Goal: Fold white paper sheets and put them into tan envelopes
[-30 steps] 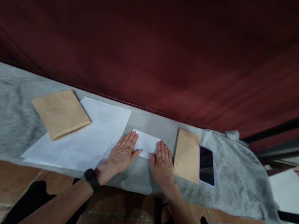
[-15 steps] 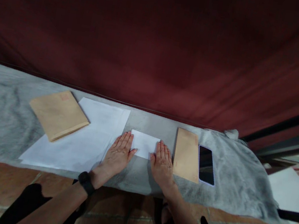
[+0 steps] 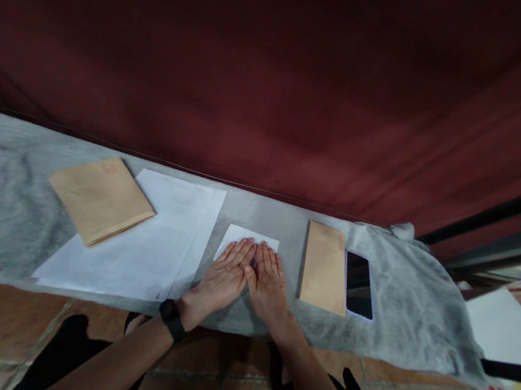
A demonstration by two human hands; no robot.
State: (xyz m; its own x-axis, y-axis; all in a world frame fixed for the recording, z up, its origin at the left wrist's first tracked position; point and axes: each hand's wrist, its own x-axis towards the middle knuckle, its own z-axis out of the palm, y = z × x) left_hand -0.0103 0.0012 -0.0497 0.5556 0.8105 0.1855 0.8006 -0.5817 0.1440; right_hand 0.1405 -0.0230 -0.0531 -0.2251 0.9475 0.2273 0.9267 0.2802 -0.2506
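Observation:
A small folded sheet of white paper [image 3: 247, 233] lies on the grey cloth in front of me. Both hands rest flat on it, side by side with the thumbs close together, hiding its nearer part. My left hand [image 3: 226, 274] has its fingers stretched out over the paper's left and middle part. On the right side, my right hand [image 3: 268, 287] presses down with straight fingers. Neither hand grips anything. To the right of my right hand lies a single brown envelope [image 3: 326, 269].
Grey cloth [image 3: 282, 215] covers the narrow table. Left of my hands are large white paper sheets [image 3: 144, 262], with a stack of brown envelopes [image 3: 101, 198] partly on them. A phone [image 3: 359, 286] lies beside the single envelope. A dark red surface [image 3: 278, 91] rises behind the table.
My hands have slid inward from the paper's two side edges and now lie together over its middle. The envelopes, phone and large sheets stay where they were.

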